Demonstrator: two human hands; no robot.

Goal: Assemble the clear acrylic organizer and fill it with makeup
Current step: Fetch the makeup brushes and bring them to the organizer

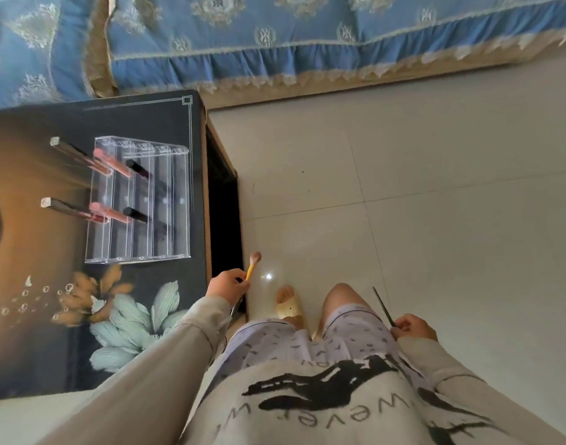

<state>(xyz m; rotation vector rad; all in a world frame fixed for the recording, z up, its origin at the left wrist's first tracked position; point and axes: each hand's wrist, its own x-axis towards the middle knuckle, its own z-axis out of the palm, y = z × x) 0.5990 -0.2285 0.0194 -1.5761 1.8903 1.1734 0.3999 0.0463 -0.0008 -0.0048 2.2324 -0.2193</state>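
With both grips closed, left hand (225,282) on a brush (252,265), right hand (413,326) on a pencil (383,306), turn to the organizer (140,200). Drop each upright into an empty slot.

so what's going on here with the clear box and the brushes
A person stands beside a dark floral table where a clear acrylic organizer already holds six makeup tubes in its left-hand slots; the slots on the right look empty. The left hand grips a yellow-handled makeup brush near the table's edge, and the right hand holds a thin dark stick-like tool off to the side, over the tiled floor. Neither item has gone into the organizer yet.
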